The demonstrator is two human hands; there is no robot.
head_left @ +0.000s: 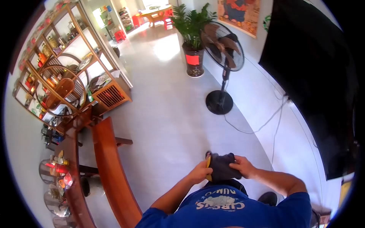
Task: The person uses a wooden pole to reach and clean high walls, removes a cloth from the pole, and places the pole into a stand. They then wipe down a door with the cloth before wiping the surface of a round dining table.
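In front of my blue shirt, both hands hold a dark cloth-like item point(222, 167). My left hand point(200, 172) is closed on its left side, where a yellow strip point(208, 168) shows along the edge. The fingers of my right hand point(243, 166) pinch the item's upper right side. What exactly the item is, I cannot make out. Part of a foot shows just beyond it, and a dark shoe point(268, 198) is at the lower right.
A black standing fan point(219, 102) and a potted plant point(194, 62) stand ahead, a cable on the floor beside them. A wooden bench point(110, 163), a table point(72, 152) and shelves point(112, 93) are left. A large black screen point(311, 76) hangs right.
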